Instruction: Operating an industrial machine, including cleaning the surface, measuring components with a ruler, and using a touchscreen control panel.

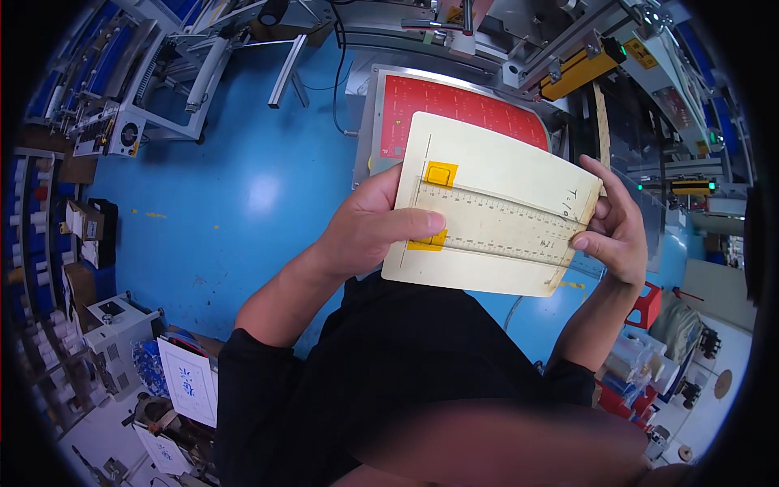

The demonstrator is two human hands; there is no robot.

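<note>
Both hands are clamped on a cream board (495, 203) held up at chest height, over the blue floor (243, 203). Left hand (373, 227) grips its left edge, thumb pressing a clear ruler (495, 227) near some yellow tape (441, 174). Right hand (617, 231) pinches the right edge. Behind it is a red plate (454, 105), probably on a machine.

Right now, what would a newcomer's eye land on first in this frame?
First, the cream board held up at centre, with a clear ruler taped across it by yellow tape. The left hand grips its left edge, thumb on the ruler; the right hand holds the right edge. Behind it lies a red panel, over a bright blue floor.
</note>
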